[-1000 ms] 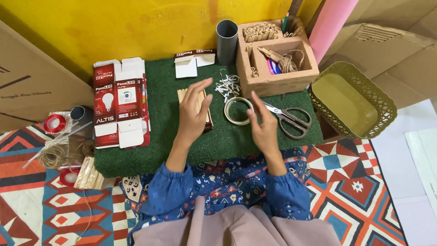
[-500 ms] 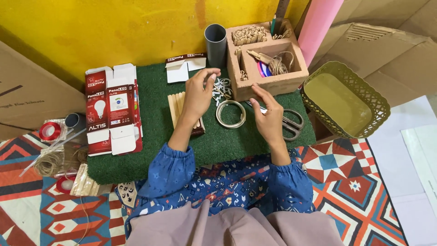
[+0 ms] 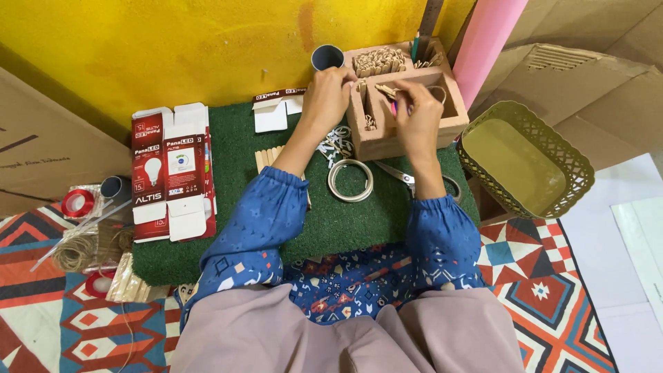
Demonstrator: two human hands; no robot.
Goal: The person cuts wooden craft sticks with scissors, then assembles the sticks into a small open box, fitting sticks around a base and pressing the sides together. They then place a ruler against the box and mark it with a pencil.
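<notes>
Both hands are reaching into the box (image 3: 407, 135); the left hand (image 3: 324, 97) is pinching a stick; the right hand (image 3: 416, 114) is pinching something pink; the ring (image 3: 350, 180) is lying untouched beside the box.

Open green mat (image 3: 359, 228) lower centre – free passage. Upper right crowded: wooden organizer box (image 3: 407, 131), grey tube (image 3: 327, 56), pink roll (image 3: 483, 41) – olive basket (image 3: 545, 200) blocks right edge.

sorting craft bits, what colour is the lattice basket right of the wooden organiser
Olive green, the lattice basket beside the wooden organiser; head view.
</notes>
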